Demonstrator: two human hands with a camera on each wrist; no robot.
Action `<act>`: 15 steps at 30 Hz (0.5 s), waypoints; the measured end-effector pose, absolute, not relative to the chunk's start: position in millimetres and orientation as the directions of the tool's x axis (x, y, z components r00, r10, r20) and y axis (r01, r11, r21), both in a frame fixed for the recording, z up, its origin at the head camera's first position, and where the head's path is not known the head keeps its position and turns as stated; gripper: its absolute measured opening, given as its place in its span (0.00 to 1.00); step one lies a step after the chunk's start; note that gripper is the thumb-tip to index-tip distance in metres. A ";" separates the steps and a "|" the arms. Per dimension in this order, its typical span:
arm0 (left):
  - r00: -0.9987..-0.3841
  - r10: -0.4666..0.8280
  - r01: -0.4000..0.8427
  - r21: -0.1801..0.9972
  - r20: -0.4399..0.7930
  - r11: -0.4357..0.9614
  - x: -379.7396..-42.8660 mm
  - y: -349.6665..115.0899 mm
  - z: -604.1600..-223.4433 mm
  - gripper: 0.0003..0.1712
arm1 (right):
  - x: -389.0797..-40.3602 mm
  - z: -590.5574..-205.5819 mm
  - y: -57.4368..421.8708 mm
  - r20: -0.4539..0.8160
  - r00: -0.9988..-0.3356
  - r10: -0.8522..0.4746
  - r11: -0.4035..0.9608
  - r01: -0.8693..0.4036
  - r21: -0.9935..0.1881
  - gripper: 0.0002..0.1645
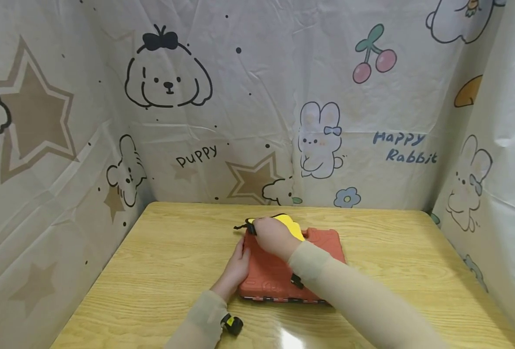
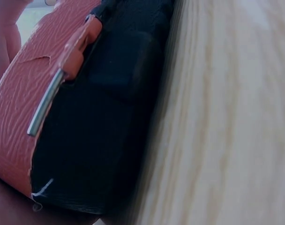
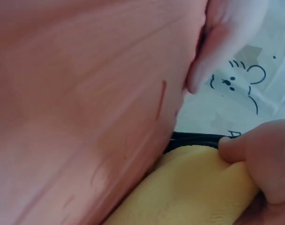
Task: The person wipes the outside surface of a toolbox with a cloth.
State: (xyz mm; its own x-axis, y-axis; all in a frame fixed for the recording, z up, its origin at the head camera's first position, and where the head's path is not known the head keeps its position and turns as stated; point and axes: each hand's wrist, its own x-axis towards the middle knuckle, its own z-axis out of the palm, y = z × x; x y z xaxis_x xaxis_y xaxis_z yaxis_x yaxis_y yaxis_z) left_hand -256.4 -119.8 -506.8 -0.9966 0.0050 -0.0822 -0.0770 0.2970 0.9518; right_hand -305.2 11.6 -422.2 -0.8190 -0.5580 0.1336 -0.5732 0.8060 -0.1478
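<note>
A red case [image 1: 268, 271] with a black lower half lies on the table. Its hinge side, with a metal pin, shows up close in the left wrist view, where the red shell [image 2: 16, 112] meets the black base [image 2: 95, 140]. My left hand [image 1: 236, 266] grips the case's left side, thumb along the edge. At the far left corner, my right hand [image 1: 276, 236] pinches a soft yellow fabric piece [image 3: 184, 183] with black edging. A black strap end [image 1: 241, 226] sticks out left of that hand. The right forearm hides part of the case.
The wooden table [image 1: 174, 247] extends on both sides of the case. A printed cloth [image 1: 249, 72] hangs behind and along both sides of it. A small black wrist camera [image 1: 233, 325] sits on the left sleeve, another [image 1: 297, 280] under the right forearm.
</note>
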 end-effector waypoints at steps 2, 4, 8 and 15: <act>-0.996 -0.003 -0.089 0.950 -0.093 0.300 -256.6 -119.7 -506.5 0.33 | -304.7 -423.7 7.4 0.119 -0.818 -0.564 0.811 -0.575 -0.107 0.11; -0.996 -0.006 -0.083 0.948 -0.085 0.308 -256.3 -119.3 -506.0 0.33 | -304.0 -425.2 4.3 0.117 -0.812 -0.571 0.812 -0.580 -0.067 0.11; -0.997 -0.010 -0.070 0.945 -0.071 0.321 -256.6 -119.2 -507.4 0.33 | -303.8 -427.4 0.4 0.106 -0.815 -0.570 0.819 -0.574 -0.010 0.12; -0.998 -0.014 -0.063 0.942 -0.062 0.328 -256.7 -119.5 -509.1 0.34 | -299.6 -426.4 -4.7 -0.025 -0.821 -0.571 0.815 -0.570 0.104 0.11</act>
State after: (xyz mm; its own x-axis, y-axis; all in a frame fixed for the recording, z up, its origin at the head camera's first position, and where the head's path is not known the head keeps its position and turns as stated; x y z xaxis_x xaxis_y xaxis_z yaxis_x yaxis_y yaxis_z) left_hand -256.7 -119.5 -509.1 -0.9980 -0.0139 -0.0622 -0.0633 0.3283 0.9425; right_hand -299.6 -4.7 -426.4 -0.8207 -0.5708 -0.0249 -0.5701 0.8150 0.1037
